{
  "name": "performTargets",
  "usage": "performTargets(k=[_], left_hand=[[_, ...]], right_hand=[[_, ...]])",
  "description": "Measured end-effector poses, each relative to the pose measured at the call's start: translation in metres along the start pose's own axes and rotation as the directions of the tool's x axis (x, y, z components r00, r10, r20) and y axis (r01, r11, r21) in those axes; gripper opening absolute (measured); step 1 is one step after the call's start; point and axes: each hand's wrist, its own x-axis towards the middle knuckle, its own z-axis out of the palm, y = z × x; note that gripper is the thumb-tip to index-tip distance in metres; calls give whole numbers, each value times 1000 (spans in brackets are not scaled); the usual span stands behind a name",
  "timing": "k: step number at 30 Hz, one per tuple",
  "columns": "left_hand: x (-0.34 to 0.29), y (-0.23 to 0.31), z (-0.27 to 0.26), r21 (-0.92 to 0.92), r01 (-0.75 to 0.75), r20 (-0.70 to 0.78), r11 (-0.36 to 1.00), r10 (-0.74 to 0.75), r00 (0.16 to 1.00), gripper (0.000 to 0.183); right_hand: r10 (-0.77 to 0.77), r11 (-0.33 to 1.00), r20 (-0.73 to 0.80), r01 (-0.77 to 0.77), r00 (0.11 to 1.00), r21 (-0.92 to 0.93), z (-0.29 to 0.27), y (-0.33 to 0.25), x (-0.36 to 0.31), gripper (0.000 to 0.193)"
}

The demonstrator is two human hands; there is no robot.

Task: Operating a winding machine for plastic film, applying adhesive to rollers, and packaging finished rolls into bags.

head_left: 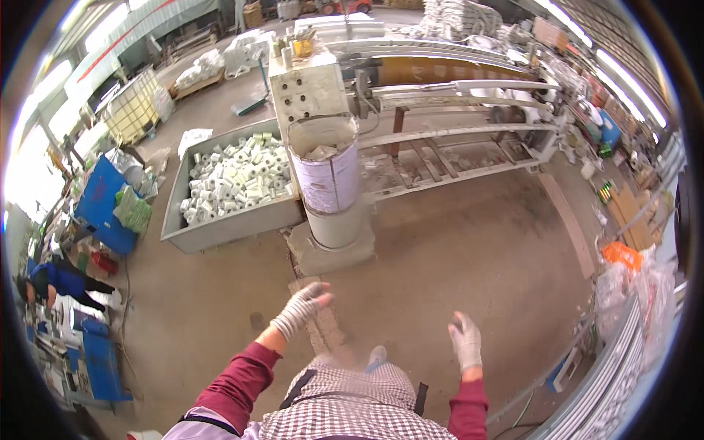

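Observation:
My left hand [301, 309], in a pale striped glove with bare fingertips, hangs in front of me above the floor. Its fingers are loosely bent and slightly apart, with nothing visible in them. Off to the right, my right hand [466, 342] is raised in a similar whitish glove, fingers apart and holding nothing I can see. Neither hand touches anything. Ahead of the left hand stands a tall round bin [326, 180] wrapped in lilac sheeting, some scraps inside its top. Beside it, a grey trough [242, 238] holds a heap of small white-green rolls [238, 180].
A long roller machine [455, 136] with a control box [306, 92] extends behind the bin. Bundled metal tubes [598, 378] and plastic bags [653, 301] line the right side. Another person [66, 282] works at far left near blue machinery [106, 205]. A plank [568, 224] lies on the floor.

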Motion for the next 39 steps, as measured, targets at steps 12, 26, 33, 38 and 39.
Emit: performTargets(k=[12, 26, 33, 38, 39], left_hand=[[298, 169, -263, -223, -514, -514, 828, 349, 784, 48], [690, 305, -441, 526, -448, -624, 723, 686, 374, 72], [761, 337, -486, 260, -629, -639, 733, 619, 457, 56], [750, 342, -448, -98, -699, -665, 708, 476, 575, 37], [741, 345, -444, -194, -698, -680, 689, 419, 602, 35]], right_hand=[[-396, 893, 366, 261, 842, 366, 170, -270, 405, 29], [268, 856, 555, 69, 788, -512, 435, -281, 624, 38], [376, 896, 687, -53, 622, -441, 468, -239, 648, 46], [204, 822, 808, 351, 553, -448, 369, -312, 653, 37], [160, 866, 814, 316, 558, -387, 343, -320, 655, 35]])
